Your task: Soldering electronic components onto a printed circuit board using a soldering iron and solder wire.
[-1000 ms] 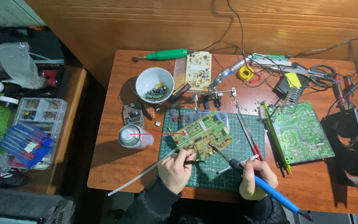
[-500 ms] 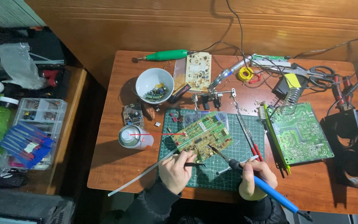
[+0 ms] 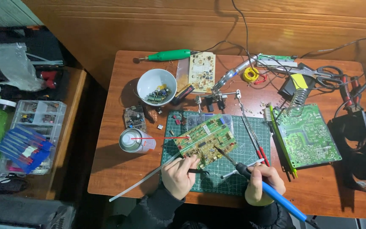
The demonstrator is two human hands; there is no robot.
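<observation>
Wooden desk (image 3: 119, 169), pretty cluttered: one circuit board (image 3: 206, 140) sits tilted on the green cutting mat (image 3: 255, 182). Right hand (image 3: 263, 183) grips a blue soldering iron (image 3: 272, 193), tip on the board; left hand (image 3: 179, 176) pinches small tweezers (image 3: 198, 171) at its near edge. Second, bigger board (image 3: 308, 138) lies to the right, one white bowl (image 3: 156, 86) behind.

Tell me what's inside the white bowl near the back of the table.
The white round bowl holds a small pile of loose electronic parts, greenish, yellow and dark, lying against its near wall. They are too small to identify, and the bowl floor beneath them is covered.
</observation>
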